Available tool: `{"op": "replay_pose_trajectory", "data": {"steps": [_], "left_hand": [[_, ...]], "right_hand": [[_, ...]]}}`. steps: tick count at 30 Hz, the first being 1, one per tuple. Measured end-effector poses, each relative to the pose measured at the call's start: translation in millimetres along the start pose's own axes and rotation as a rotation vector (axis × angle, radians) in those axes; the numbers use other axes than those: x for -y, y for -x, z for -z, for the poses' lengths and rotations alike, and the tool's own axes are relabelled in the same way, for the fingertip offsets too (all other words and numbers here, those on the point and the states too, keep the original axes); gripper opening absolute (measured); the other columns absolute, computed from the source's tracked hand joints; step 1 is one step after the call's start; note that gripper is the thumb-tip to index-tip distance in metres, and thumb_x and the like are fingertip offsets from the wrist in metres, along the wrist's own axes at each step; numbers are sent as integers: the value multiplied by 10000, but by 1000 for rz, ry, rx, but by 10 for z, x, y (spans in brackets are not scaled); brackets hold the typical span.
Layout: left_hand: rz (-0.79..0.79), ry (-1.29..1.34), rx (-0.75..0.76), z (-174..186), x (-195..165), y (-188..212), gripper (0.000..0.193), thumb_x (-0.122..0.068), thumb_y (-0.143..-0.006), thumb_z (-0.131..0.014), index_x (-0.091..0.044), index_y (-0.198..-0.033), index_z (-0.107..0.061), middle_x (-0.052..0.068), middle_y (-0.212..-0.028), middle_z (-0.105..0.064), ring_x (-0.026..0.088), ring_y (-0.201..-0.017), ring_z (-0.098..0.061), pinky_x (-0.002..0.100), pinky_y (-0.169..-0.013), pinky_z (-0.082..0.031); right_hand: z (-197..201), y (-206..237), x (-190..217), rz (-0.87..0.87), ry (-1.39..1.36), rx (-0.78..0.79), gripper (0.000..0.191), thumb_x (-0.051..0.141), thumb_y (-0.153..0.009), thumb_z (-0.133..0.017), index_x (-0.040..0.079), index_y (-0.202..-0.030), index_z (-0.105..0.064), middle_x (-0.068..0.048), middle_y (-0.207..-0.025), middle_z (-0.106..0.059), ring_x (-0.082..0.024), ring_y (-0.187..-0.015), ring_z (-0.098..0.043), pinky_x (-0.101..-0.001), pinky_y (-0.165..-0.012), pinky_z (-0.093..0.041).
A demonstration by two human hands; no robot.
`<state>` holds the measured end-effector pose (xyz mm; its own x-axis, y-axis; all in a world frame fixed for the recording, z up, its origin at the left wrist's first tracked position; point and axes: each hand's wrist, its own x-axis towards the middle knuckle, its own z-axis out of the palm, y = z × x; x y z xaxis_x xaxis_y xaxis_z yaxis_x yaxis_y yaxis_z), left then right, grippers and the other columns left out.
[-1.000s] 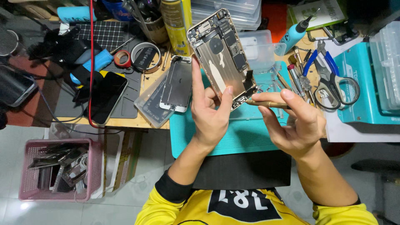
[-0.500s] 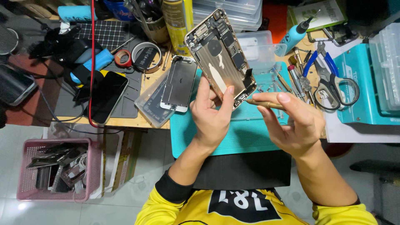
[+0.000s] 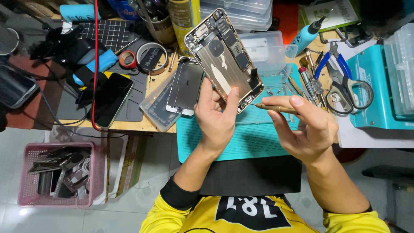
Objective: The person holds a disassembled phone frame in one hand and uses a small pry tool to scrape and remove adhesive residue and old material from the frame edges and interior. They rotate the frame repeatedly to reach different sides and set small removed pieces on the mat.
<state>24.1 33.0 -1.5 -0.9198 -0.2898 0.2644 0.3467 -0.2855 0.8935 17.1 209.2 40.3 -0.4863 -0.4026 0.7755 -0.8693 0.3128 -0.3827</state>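
The opened phone (image 3: 224, 56) is held tilted above the teal mat (image 3: 250, 138), its near end gripped in the left hand (image 3: 215, 114), thumb and fingers clamped on the frame edges. The right hand (image 3: 308, 127) pinches a thin screwdriver (image 3: 274, 108), its tip touching the phone's near right corner. To do this well, I judge the tip should sit square in the screw head, the left hand bracing the frame so it cannot twist, with light pressure. A loose screen (image 3: 185, 88) lies left on the worktop (image 3: 129, 123); scissors (image 3: 347, 88) and pliers (image 3: 330, 67) lie right.
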Motion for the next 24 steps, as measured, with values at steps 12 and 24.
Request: {"op": "replay_pose_trajectory", "data": {"steps": [12,24], "left_hand": [[-6,18,5,-18,-15,9,485,33,-1048,-603,72,-1492,-411,60,-1083,-715,61,-938,-653,216,-814,-552],[-10,40,11,32,24,-17,851,87,-1008,-596,4,-1667,-63,169,-1183,-717,154,-1051,-707,258,-914,-573]], "right_hand": [[-24,-3,-19,4,25,13,655,-159,-956,-739,24,-1455,-356,-259,-1116,-719,-334,-1000,-782,-342,-790,-648],[-57,112,22,-242,-266,-141,673,-195,-987,-607,84,-1495,-264,-308,-1144,-680,-361,-997,-748,-369,-859,-652]]}}
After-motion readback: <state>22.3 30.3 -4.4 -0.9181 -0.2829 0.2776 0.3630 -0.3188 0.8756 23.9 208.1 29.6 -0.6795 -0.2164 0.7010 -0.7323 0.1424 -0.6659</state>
